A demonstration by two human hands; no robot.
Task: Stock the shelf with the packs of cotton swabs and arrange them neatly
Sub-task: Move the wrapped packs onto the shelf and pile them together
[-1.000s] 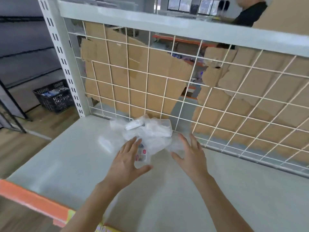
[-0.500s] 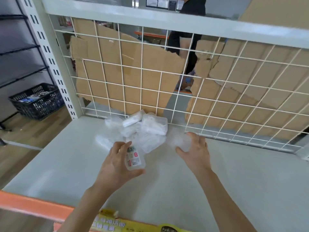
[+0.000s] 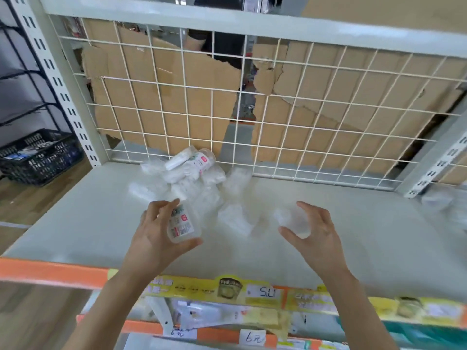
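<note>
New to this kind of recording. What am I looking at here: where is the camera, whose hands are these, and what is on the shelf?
No machine here: a camera on a person's head looks down at their own two bare hands. The left hand grips a labelled pack of cotton swabs. The right hand appears to cup a clear pack, though it is blurred. More packs lie in a loose pile on the white shelf, by its wire grid back. A black basket stands on the floor at left.
</note>
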